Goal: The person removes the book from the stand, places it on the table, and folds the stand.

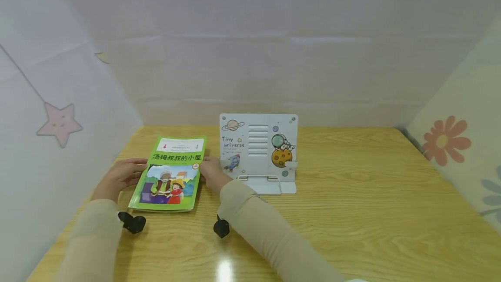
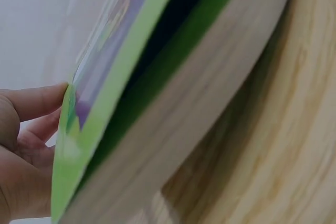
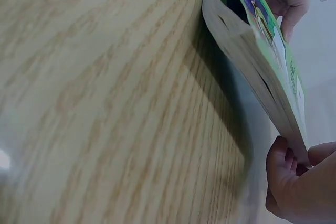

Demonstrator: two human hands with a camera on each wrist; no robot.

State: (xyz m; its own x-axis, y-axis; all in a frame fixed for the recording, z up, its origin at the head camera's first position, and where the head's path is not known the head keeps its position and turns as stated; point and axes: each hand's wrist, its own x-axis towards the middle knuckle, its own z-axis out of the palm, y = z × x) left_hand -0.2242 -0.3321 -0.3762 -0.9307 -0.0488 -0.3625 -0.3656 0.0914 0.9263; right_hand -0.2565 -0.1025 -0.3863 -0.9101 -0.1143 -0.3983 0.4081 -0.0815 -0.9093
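Note:
A green paperback book (image 1: 168, 182) has a cartoon cover of two figures and Chinese characters. My left hand (image 1: 122, 176) grips its left edge, and my right hand (image 1: 213, 173) grips the right edge near the upper half. In the right wrist view, my right hand (image 3: 299, 179) pinches the book's pages and cover between thumb and fingers. The book (image 3: 257, 66) is tilted there, a shadow on the table beneath it. Up close in the left wrist view, the front cover (image 2: 100, 124) bows away from the page block, beside my left hand's fingers (image 2: 42, 100).
A white bookstand (image 1: 258, 166) with space drawings stands upright just right of the book, close behind my right hand. Wooden tabletop (image 1: 352, 208) stretches to the right. Pale cloth walls (image 1: 274, 68) surround the table. Black wrist-worn pieces (image 1: 135, 223) show below the hands.

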